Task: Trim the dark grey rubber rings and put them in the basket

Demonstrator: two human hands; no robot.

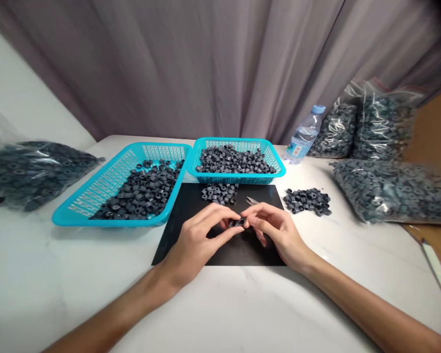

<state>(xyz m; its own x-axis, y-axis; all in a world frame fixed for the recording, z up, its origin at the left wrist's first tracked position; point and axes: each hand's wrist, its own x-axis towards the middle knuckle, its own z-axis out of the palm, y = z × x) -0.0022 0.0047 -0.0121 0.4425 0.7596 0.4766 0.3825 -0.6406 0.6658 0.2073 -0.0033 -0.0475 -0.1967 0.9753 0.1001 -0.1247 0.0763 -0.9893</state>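
My left hand [206,230] pinches a small dark grey ring-shaped part [241,222] between thumb and fingers, above the black mat [224,250]. From the other side, the closed fingertips of my right hand [274,228] meet the same part. Just beyond the right hand shows a pointed metal tool [252,201]; the fingers cover the rest of it, and its kind is unclear. A loose pile of similar grey parts [219,193] lies at the mat's far edge. Another pile [307,201] sits on the white table to the right.
Two blue plastic baskets [112,223] [237,175] of grey parts stand left and behind the mat. A water bottle [304,137] is at the back right. Clear bags full of parts lie at the left [36,169] and right [393,191].
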